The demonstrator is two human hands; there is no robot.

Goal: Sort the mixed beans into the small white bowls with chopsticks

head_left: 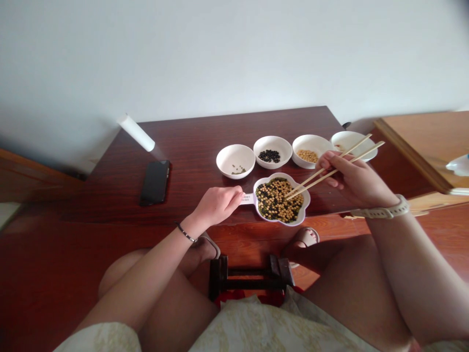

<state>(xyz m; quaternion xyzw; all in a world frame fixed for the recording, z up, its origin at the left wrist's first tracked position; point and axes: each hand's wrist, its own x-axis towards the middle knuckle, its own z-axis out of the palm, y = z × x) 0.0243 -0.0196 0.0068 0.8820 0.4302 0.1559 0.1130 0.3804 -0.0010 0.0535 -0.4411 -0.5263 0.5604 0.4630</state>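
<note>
The right hand [348, 178] grips chopsticks [315, 176], their tips down among the mixed beans [274, 200] in a flower-shaped dish [307, 200] to its left. The left hand [216, 205] rests loosely curled, holding nothing, on the bench [220, 127] just beside the dish's tab. Four white bowls [235, 168] stand in a row beyond both hands, the rightmost under the chopsticks' upper ends.

Label [246, 198] on dish [308, 199]: print too small to read. Chopstick tips [290, 194] indistinct among beans [273, 205]. White object [458, 165] at right cut off by frame edge.
</note>
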